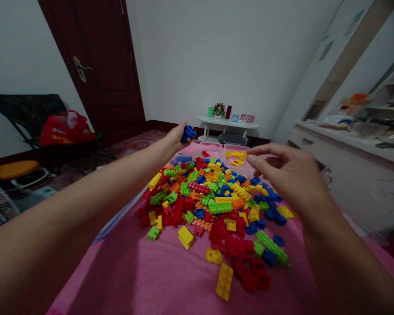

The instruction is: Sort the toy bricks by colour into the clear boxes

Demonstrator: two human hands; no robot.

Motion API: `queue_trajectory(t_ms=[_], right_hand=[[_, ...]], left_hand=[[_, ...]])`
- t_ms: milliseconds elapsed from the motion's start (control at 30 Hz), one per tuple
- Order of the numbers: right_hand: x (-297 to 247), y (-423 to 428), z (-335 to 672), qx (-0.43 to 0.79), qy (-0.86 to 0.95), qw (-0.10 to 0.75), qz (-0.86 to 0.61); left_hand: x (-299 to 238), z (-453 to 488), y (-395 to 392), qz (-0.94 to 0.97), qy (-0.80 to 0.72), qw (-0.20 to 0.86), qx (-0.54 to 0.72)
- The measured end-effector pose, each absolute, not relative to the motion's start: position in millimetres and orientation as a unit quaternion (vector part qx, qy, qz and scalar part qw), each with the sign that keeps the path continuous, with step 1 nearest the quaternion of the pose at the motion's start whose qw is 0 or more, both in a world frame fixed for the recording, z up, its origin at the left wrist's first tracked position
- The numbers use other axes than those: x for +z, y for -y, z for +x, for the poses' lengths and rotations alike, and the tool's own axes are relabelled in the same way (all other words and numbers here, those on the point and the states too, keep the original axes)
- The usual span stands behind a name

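At the far left of the cloth, my left hand (pixel 175 135) is closed around blue toy building bricks (pixel 188 133), raised above the boxes. My right hand (pixel 282 170) hovers over the right side of the pile, its thumb and index finger a little apart with nothing visible between them. Its fingertips are close to a clear box (pixel 226 159) with yellow bricks (pixel 238 155) inside. Below and between both hands spreads a heap of mixed bricks (pixel 219 207) in red, green, yellow, blue and orange.
Red bricks (pixel 205 153) lie in the middle clear box, and blue bricks (pixel 183 158) in the left one. A pink cloth (pixel 170 280) covers the table. Behind stands a white side table (pixel 203 118); a white cabinet (pixel 348 170) is on the right.
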State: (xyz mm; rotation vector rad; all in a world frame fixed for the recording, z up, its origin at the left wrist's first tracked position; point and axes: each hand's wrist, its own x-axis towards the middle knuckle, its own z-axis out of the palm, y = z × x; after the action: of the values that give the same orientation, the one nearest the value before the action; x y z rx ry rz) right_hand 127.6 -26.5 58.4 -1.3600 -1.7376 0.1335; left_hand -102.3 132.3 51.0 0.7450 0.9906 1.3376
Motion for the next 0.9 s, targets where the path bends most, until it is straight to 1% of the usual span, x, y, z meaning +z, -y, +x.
queue_trajectory(t_ms=[67,167,233,300,367,467,500,567,633,700,900], right_hand=[[61,25,136,0.053,0.696,0.444,-0.561],[64,18,158,0.030,0.699,0.426,-0.574],[63,11,176,0.003,0.708,0.380,-0.595],[59,4,193,-0.021,0.715,0.298,-0.632],[51,-3,204,-0.027,0.720,0.197,-0.665],[34,-11,209,-0.001,0.707,0.057,-0.705],[28,-13,208,0.005,0.700,0.016,-0.714],[17,-15,204,-0.004,0.687,-0.046,-0.725],[7,-16,200,-0.025,0.686,-0.079,-0.723],[0,-16,196,-0.035,0.688,-0.092,-0.719],[-14,-20,193,-0.012,0.678,-0.111,-0.726]], left_hand=[[51,-117,-156,0.334,-0.490,0.533,0.603],[43,-127,-169,0.432,-0.577,0.429,0.545],[34,-121,-164,0.525,-0.599,0.337,0.502],[24,-106,-150,0.619,-0.565,0.269,0.475],[15,-84,-131,0.703,-0.491,0.261,0.443],[2,-51,-94,0.777,-0.412,0.302,0.369],[-2,-41,-81,0.799,-0.387,0.305,0.346],[-12,-27,-60,0.831,-0.364,0.274,0.320],[-21,-20,-45,0.861,-0.343,0.231,0.295],[-30,-18,-38,0.881,-0.329,0.204,0.273],[-41,-22,-37,0.892,-0.330,0.194,0.242]])
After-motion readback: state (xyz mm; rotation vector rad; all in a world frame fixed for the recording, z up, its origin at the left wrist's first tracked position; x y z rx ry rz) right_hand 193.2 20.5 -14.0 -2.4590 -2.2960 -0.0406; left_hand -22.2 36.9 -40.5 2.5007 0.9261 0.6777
